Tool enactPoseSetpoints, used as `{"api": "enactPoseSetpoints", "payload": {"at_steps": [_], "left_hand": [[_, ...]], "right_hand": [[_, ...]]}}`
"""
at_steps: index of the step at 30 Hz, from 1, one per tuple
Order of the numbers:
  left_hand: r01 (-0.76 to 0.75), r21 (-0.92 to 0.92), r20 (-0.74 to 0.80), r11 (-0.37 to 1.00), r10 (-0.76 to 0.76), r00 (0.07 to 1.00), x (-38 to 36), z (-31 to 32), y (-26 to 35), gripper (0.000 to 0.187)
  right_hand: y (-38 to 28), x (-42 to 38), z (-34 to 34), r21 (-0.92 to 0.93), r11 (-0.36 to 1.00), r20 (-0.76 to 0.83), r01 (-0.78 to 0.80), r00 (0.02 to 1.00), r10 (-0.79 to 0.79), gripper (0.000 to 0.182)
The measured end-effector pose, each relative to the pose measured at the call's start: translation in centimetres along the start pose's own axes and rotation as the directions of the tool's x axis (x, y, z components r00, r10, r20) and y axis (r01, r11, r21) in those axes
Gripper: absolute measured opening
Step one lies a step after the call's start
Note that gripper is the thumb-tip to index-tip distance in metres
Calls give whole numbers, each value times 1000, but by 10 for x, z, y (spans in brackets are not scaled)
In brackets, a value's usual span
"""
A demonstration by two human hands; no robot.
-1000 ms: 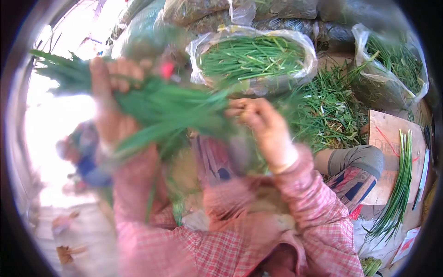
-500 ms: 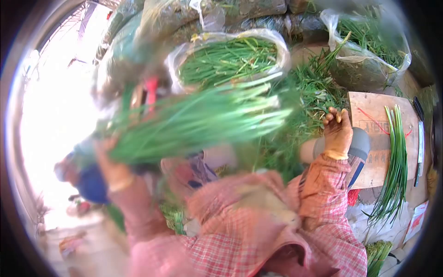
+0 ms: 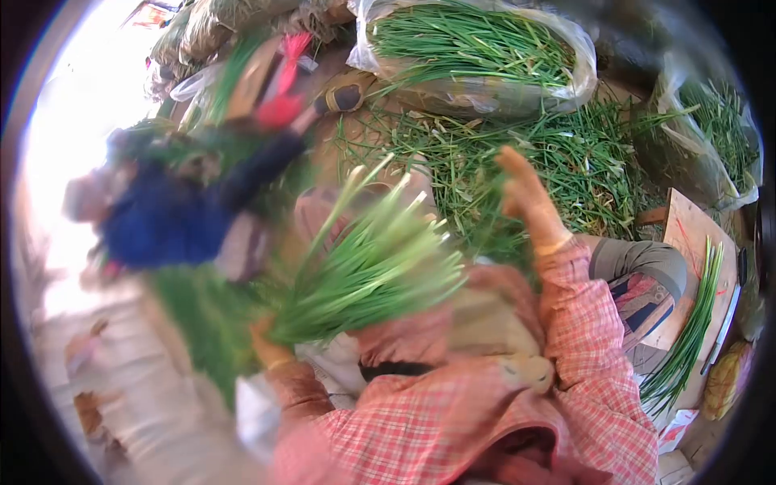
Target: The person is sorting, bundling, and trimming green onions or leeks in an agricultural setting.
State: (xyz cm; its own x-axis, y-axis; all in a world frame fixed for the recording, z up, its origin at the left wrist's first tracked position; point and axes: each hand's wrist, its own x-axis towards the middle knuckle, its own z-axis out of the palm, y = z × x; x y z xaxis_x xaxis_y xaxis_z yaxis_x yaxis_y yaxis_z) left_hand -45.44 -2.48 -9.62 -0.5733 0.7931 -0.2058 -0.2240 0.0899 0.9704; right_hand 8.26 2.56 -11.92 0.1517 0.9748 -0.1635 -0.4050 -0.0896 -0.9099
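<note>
My left hand (image 3: pixel 268 339), smeared by motion, is closed round the lower part of a bunch of chives (image 3: pixel 372 267). Its pale cut ends fan out up and to the right, across my front. My right hand (image 3: pixel 529 202) is raised, holding nothing, its fingers stretched out over the loose chive trimmings (image 3: pixel 566 153) strewn on the ground. A smaller bunch of chives (image 3: pixel 697 323) lies on a wooden board (image 3: pixel 675 242) to my right, with its leafy ends hanging past the edge.
A knife (image 3: pixel 722 331) lies along the board's right side. Clear plastic bags (image 3: pixel 588 61) of chives stand ahead and at far right. At left, another person in blue (image 3: pixel 166 214) bends close by, a hand (image 3: pixel 303 121) near pink material (image 3: pixel 283 89).
My left hand has swung the bunch down and inward, towards my lap. My right hand has lifted off my knee area and moved left. The view has shifted, showing more of the other person.
</note>
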Motion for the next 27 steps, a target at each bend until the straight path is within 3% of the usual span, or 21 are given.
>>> {"api": "enactPoseSetpoints", "payload": {"at_steps": [4, 6, 7, 10, 12, 13, 15, 16, 17, 18, 20, 21, 24, 27], "left_hand": [[-126, 109, 59, 986, 120, 991, 43, -70, -51, 41], [4, -32, -37, 999, -5, 999, 22, -39, -42, 39], [62, -112, -77, 992, -71, 995, 15, -23, -37, 38], [33, -51, -90, 998, -37, 995, 13, -18, -44, 33], [83, -85, -107, 993, -92, 990, 14, -18, -46, 30], [104, -100, -116, 989, -116, 987, 15, -18, -46, 31], [85, -92, -50, 992, -90, 995, 14, -16, -44, 29], [75, -82, -17, 994, -77, 997, 9, -10, -36, 28], [63, -107, -52, 992, -69, 996, 6, 0, -31, 27], [62, -123, 19, 991, -60, 998, 9, -3, -32, 27], [60, -154, 156, 986, -35, 987, 16, -15, -33, 26], [51, -114, 82, 992, -42, 996, 15, -16, -30, 28], [54, -133, 150, 990, -34, 988, 5, -7, -13, 31], [-84, 4, 206, 996, 81, 975, 28, -38, -21, 33]], "right_hand": [[12, 21, 58, -224, 969, 313, -108, 933, 176, 42], [23, 28, 68, -401, 907, 466, -130, 823, 324, 34], [10, 23, 70, -373, 924, 399, -79, 886, 237, 23], [-11, 29, 25, -377, 921, 170, -95, 971, 170, 12], [-12, 39, -16, -542, 835, -170, -89, 985, -6, 7], [-17, 39, -28, -611, 780, -244, -133, 970, -25, 7], [-32, 26, 3, -679, 694, 76, 239, 963, -257, 7], [-42, 19, 30, -678, 594, 278, 432, 900, -336, 8], [-50, 13, 56, -689, 469, 436, 553, 832, -341, 10], [-53, 12, 75, -663, 335, 586, 669, 743, -324, 12], [-27, 19, 86, -624, 321, 691, 713, 695, -199, 14], [-22, 22, 89, -641, 259, 704, 723, 688, -179, 14], [-27, 27, 98, -589, 99, 789, 802, 597, -146, 11], [-24, 27, 104, -493, -227, 867, 840, 497, -42, 5]]}}
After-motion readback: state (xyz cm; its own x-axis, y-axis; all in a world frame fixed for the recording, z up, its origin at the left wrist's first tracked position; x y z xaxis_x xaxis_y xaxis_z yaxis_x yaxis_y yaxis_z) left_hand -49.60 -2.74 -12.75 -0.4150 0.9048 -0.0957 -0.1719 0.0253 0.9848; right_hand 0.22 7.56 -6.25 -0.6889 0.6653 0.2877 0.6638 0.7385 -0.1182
